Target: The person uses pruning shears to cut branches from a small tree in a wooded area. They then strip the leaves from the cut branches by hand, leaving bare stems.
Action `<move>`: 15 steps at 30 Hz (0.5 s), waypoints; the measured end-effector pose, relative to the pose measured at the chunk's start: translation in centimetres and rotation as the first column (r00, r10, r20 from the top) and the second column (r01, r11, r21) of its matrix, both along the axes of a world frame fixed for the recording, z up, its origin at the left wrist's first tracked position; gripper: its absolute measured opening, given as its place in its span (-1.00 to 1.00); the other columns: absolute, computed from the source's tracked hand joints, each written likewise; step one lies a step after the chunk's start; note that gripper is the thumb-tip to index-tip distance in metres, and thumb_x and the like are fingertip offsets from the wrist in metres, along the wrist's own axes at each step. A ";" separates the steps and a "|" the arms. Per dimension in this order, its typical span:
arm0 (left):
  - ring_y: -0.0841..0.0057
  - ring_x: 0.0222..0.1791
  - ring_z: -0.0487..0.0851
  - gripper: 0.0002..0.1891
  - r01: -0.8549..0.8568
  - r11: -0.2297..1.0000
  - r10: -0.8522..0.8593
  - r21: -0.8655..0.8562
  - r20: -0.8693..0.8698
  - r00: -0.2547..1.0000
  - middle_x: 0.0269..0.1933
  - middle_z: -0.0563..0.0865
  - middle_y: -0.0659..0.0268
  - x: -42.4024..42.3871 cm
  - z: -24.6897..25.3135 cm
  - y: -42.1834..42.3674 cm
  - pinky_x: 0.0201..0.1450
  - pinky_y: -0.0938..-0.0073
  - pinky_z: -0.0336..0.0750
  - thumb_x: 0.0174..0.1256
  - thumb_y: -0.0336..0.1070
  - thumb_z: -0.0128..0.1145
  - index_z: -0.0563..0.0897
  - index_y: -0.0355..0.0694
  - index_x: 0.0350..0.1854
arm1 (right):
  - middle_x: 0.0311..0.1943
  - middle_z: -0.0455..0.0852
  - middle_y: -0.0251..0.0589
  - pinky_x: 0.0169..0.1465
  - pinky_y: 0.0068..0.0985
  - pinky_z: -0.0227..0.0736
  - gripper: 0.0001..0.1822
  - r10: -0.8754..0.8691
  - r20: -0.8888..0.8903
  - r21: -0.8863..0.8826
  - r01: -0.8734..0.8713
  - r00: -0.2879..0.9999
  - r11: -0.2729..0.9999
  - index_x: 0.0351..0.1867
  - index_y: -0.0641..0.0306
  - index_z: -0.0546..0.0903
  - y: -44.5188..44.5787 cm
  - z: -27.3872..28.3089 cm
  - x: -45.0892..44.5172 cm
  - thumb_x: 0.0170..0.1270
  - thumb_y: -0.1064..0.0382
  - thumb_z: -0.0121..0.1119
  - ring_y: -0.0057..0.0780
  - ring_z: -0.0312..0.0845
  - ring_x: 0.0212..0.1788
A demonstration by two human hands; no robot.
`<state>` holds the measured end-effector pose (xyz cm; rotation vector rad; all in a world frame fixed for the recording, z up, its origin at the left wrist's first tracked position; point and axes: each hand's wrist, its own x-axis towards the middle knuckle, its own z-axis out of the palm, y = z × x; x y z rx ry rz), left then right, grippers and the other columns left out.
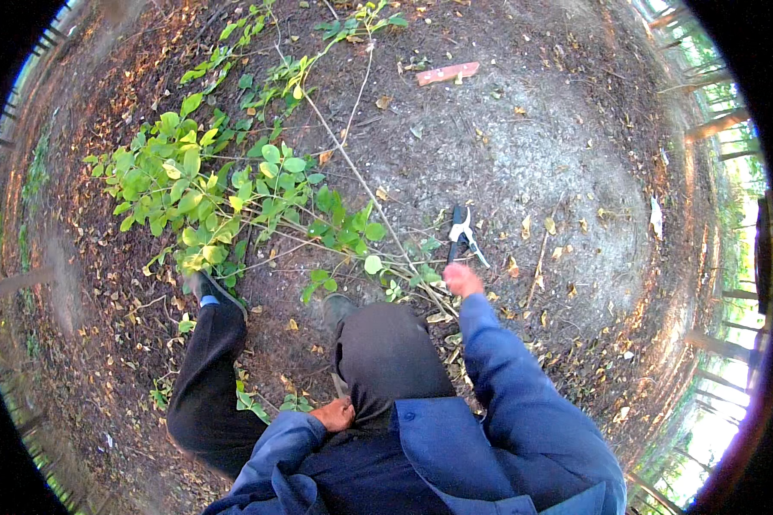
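Note:
My right hand (pixel 462 280), blurred, is at the lower end of a black handle of the pruning shears (pixel 460 233). Their jaws point away from me, and a pale metal part shows between the spread handles. Whether my fingers grip the handle is hidden. Just left of that hand, thin cut stems of leafy branches (pixel 341 241) come together near my knee. My left hand (pixel 336 414) rests curled against my dark trousers (pixel 393 351) at the thigh, its fingers mostly out of sight.
Green foliage (pixel 193 187) spreads over the ground to the left, close to my shoe (pixel 216 291). A flat reddish piece (pixel 448 73) lies on the soil farther ahead. Dry leaves and twigs (pixel 541 264) litter the ground on the right, with a white scrap (pixel 656 217) beyond.

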<state>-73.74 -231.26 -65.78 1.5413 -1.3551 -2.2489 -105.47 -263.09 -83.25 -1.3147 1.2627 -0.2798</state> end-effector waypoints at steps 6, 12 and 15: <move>0.43 -0.21 0.46 -0.70 0.012 1.000 -0.012 -0.001 -0.006 1.000 -0.23 0.56 0.21 -1.5 -0.9 0.6 -0.10 0.33 0.34 0.36 -0.16 -0.27 0.45 -0.27 -0.15 | -0.25 0.62 -0.36 -0.20 -0.58 0.42 -0.52 0.009 0.239 0.497 -0.131 0.971 0.858 0.01 0.21 0.53 13.0 3.6 3.3 -0.05 0.29 0.26 -0.53 0.52 -0.27; 0.17 0.13 0.45 -0.54 -0.261 0.952 0.269 -0.158 0.035 0.962 0.07 0.55 0.02 -3.0 1.6 0.7 0.18 0.32 0.28 0.33 -0.09 -0.26 0.44 -0.32 0.10 | -0.21 0.65 -0.25 -0.20 -0.58 0.45 -0.63 -0.066 0.337 0.415 -0.085 0.939 0.906 -0.07 0.28 0.57 8.7 11.6 3.6 0.04 0.29 0.12 -0.51 0.56 -0.25; -0.02 0.01 0.50 -0.57 -0.199 0.949 0.249 -0.245 0.194 0.949 -0.03 0.58 -0.09 -3.4 1.4 2.0 0.08 0.17 0.36 0.28 -0.05 -0.22 0.52 -0.27 -0.03 | -0.19 0.67 -0.20 -0.20 -0.58 0.46 -0.67 -0.080 0.393 0.386 -0.085 0.916 0.919 -0.11 0.32 0.60 5.5 15.0 5.4 0.08 0.29 0.06 -0.51 0.58 -0.24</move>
